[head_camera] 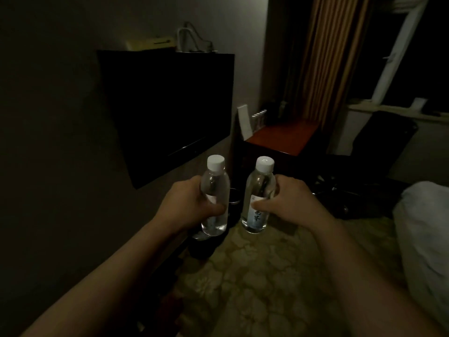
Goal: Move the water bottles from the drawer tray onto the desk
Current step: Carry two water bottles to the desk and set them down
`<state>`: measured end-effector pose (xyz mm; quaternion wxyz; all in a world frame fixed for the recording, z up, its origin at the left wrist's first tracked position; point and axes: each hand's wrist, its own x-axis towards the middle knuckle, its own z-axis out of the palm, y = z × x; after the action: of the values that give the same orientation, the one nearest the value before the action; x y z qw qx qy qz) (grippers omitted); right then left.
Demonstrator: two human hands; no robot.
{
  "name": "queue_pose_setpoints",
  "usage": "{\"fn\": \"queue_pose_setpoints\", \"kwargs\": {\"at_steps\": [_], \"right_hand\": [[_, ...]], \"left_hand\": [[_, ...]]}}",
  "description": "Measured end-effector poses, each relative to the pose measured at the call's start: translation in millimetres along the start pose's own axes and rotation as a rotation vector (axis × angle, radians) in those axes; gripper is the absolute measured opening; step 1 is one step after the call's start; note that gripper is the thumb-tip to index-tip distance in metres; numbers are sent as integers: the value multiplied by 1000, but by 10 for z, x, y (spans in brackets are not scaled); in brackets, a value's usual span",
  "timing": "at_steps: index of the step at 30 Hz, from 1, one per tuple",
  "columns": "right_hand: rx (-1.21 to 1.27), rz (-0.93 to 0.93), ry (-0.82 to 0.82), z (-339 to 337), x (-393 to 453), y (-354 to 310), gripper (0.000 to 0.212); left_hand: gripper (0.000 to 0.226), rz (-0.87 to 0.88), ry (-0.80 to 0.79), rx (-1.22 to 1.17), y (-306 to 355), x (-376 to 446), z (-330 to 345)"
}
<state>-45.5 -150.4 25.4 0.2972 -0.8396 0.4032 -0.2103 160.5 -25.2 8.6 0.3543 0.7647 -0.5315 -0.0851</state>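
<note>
I hold two clear water bottles with white caps upright in front of me, above the carpet. My left hand point(188, 205) grips the left bottle point(216, 188) around its middle. My right hand point(289, 203) grips the right bottle point(258, 188), which has a pale blue label, with my thumb across the label. The reddish-brown wooden desk point(284, 136) stands further ahead, beyond the bottles. The drawer tray is not in view.
A dark wall-mounted TV point(167, 110) hangs at the left. A dark bin point(232, 205) sits on the patterned carpet point(255, 283) behind the bottles. A black office chair point(379, 147) stands right of the desk, with white bedding point(425, 227) at the far right. A white card point(244, 120) leans on the desk.
</note>
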Motion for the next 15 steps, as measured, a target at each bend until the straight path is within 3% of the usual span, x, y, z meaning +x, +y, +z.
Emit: {"fn": "queue_pose_setpoints", "kwargs": {"at_steps": [3,15], "right_hand": [[22,64,50,-186,161,289,41],[-14,227,184,-702,1584,1240,43]], "left_hand": [[39,50,-50,-9,145,377,270],[41,235,-211,-151,325,2474,1243]]}}
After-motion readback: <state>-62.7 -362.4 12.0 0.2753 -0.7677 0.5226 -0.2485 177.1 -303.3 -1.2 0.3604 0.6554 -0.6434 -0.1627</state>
